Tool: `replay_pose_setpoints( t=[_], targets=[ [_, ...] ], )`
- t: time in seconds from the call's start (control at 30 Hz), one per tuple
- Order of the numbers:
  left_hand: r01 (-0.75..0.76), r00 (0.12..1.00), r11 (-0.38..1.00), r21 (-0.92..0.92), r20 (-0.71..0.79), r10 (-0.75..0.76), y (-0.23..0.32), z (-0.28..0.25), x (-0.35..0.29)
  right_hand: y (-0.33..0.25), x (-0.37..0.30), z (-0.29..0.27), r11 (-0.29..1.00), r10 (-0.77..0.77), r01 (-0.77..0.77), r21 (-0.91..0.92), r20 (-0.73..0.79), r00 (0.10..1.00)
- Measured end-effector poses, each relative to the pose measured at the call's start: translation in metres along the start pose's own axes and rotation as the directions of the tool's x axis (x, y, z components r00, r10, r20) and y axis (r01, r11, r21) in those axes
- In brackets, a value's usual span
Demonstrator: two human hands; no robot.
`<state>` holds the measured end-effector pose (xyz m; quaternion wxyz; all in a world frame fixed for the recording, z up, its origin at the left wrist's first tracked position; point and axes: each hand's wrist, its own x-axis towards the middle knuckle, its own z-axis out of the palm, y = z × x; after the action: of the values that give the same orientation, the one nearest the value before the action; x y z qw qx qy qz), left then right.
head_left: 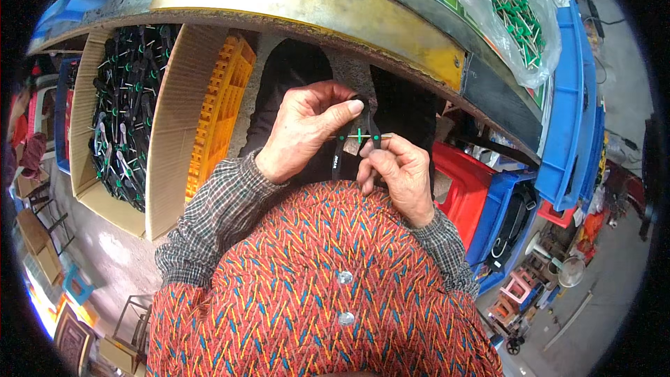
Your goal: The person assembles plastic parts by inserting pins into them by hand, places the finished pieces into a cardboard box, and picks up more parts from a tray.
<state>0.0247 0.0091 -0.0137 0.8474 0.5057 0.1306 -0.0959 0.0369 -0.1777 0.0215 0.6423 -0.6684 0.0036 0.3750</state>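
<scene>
Between my hands is a black two-armed plastic piece (338, 155), crossed by a thin metal pin with a green cross-shaped part (360, 135) at its middle. Small green dots mark the black arms near the pin. My left hand (307, 122) is closed, thumb and fingers pinching the upper end of the black piece. Closed too, my right hand (401, 171) has its fingertips at the pin's right end beside the right arm of the piece. Its lower fingers curl inward, and what lies inside them is hidden.
At the left, a cardboard box (162, 132) holds many similar black pieces with green parts, beside an orange plastic crate (222, 108). A metal-edged bench (300, 1) runs ahead. On it lies a clear bag (541, 0) of green-headed pins. Blue bins (569, 98) and a red stool (464, 185) stand right.
</scene>
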Motion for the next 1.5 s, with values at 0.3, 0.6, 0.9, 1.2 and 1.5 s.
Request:
replay_pose_setpoints(
  t=[0.3, 0.6, 0.9, 1.2, 1.5],
  targets=[
    [-0.015, 1.000, 1.000, 0.021, 0.024, 0.014, 0.002, 0.003, 0.001, 0.000, 0.014, -0.002, 0.993, -0.103, 0.102, -0.061, -0.027, 0.994],
    [-0.052, 0.999, 0.996, 0.068, 0.001, 0.052, -0.005, -0.001, 0.001, 0.002, 0.021, 0.007, 0.997, -0.047, 0.043, -0.062, -0.071, 0.996],
    [0.002, 1.000, 1.000, 0.005, -0.003, -0.002, 0.000, 0.002, 0.000, 0.002, 0.020, -0.009, 0.979, -0.058, 0.058, -0.196, 0.009, 0.998],
    [-0.052, 0.998, 0.998, 0.023, -0.021, 0.053, -0.007, 0.002, -0.001, 0.002, 0.021, 0.008, 0.954, -0.141, 0.115, -0.278, -0.074, 0.987],
    [-0.059, 0.998, 0.996, 0.068, -0.035, 0.061, -0.012, 0.000, 0.000, -0.005, 0.023, -0.001, 0.934, -0.029, 0.028, -0.356, 0.004, 1.000]
  ],
)
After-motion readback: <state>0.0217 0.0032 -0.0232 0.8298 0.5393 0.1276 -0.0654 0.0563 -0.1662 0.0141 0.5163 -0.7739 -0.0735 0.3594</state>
